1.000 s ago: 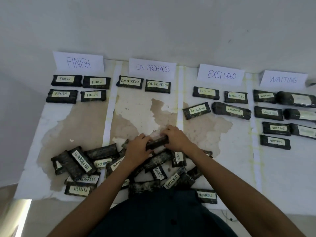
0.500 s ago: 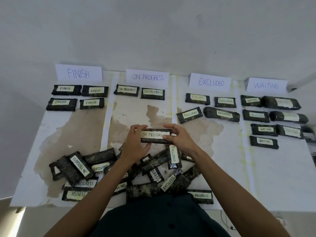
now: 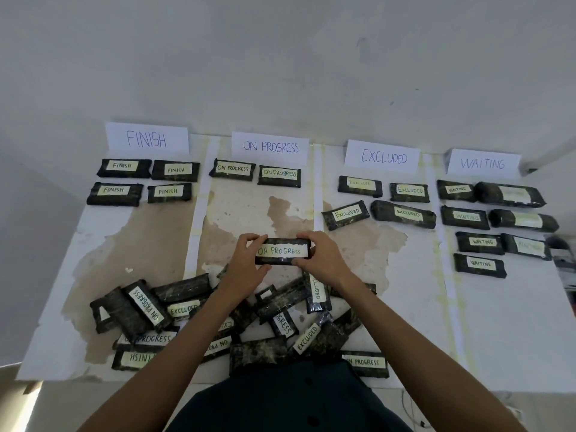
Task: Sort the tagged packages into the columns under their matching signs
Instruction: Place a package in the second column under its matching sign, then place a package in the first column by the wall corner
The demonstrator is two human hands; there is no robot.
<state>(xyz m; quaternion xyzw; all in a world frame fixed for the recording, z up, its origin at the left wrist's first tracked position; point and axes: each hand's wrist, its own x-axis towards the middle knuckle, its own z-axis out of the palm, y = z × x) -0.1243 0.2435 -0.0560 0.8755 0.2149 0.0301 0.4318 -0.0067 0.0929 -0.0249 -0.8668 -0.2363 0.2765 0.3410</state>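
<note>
Both hands are on one package (image 3: 282, 251). The left hand (image 3: 246, 263) pinches its left end and the right hand (image 3: 324, 260) its right end, fingers curled over the far edge and thumbs on the near one. It sits low in the second column with its tag up, reading ON PROGRESS; whether it rests on the table (image 3: 498, 322) or hangs just above it, I cannot tell.

To my eye the tag has been read and the step in hand is the placing. The ON PROGRESS sign (image 3: 270, 147) has only two packages (image 3: 233, 169) under it, side by side, so the next move probably calls for carrying this one forward and laying it flat in a second row beneath them, clear of the white strips on either side.

Much of the unsorted pile (image 3: 187, 307) is hard to read. The forearms cross its middle, some tags show only fragments, some packages lie tag-down, and one FINISH tag is upside down. In the WAITING column the right-hand packages (image 3: 514, 194) have washed-out tags, and one EXCLUDED tag (image 3: 360, 183) is faint. At the right edge sits something dark and blurred that I cannot make out
</note>
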